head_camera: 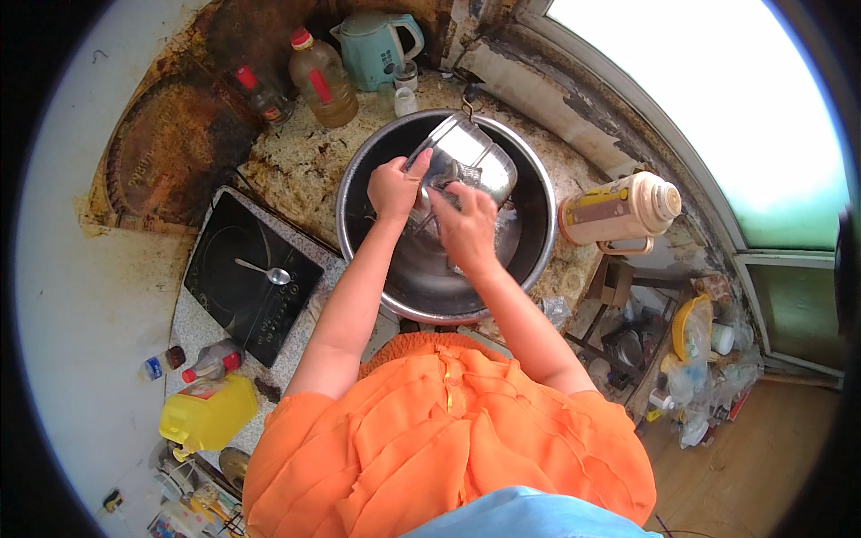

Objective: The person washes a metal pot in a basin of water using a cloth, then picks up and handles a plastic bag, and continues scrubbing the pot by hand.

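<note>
A wide dark metal basin [430, 306] stands before me on a stained counter. Inside its rim my left hand [395, 188] grips the edge of a shiny metal pot [488, 158], which is tilted on its side. My right hand [473, 228] presses a metal mesh scouring pad [464, 176] to the pot's outside. Some liquid seems to lie at the bottom of the basin, partly hidden by my hands and the pot.
Left is a black induction cooktop [235, 296] with a spoon [277, 276]. Behind stand a teal kettle [366, 54], an oil bottle [326, 84] and a red-capped bottle [269, 101]. A thermos flask [605, 208] is right of the basin; a yellow jug [208, 411] is lower left.
</note>
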`<state>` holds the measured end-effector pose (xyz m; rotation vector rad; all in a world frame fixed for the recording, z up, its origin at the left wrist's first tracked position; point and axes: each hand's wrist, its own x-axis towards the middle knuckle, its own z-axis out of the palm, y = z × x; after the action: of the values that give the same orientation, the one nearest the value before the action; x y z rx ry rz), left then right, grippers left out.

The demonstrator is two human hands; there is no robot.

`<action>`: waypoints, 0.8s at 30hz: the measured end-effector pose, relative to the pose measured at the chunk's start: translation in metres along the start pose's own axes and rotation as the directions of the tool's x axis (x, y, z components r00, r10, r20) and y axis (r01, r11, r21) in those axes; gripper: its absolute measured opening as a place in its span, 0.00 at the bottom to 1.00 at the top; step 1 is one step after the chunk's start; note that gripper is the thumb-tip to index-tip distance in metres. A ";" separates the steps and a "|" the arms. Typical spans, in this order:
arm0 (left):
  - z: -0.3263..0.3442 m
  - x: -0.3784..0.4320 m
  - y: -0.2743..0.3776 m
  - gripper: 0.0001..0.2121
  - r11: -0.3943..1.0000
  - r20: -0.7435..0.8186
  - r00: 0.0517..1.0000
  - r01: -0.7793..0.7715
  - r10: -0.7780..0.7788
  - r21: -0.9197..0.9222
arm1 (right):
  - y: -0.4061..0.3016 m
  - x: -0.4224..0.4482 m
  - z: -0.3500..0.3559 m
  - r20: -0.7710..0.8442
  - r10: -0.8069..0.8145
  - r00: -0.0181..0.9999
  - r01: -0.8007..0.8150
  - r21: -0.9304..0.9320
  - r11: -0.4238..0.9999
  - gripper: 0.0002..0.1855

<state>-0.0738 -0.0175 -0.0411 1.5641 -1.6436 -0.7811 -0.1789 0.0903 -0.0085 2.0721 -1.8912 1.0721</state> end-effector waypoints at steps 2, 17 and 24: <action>0.000 0.001 0.005 0.32 1.000 0.001 1.000 -0.020 0.020 -0.016 | 0.032 0.029 -0.001 -0.003 0.105 0.994 -0.105 0.013 0.994 0.12; 0.001 -0.005 0.006 0.29 0.996 0.031 0.997 -0.079 0.077 0.050 | 0.063 0.070 0.023 0.002 0.253 0.967 -0.253 0.006 0.967 0.12; -0.004 -0.002 0.012 0.29 0.995 0.051 0.994 -0.096 0.095 0.003 | 0.051 0.064 0.026 -0.069 0.204 0.977 -0.214 -0.221 0.951 0.13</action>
<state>-0.0771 -0.0146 -0.0287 1.4685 -1.7448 -0.7721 -0.2177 0.0137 -0.0089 1.7414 -2.1358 0.8834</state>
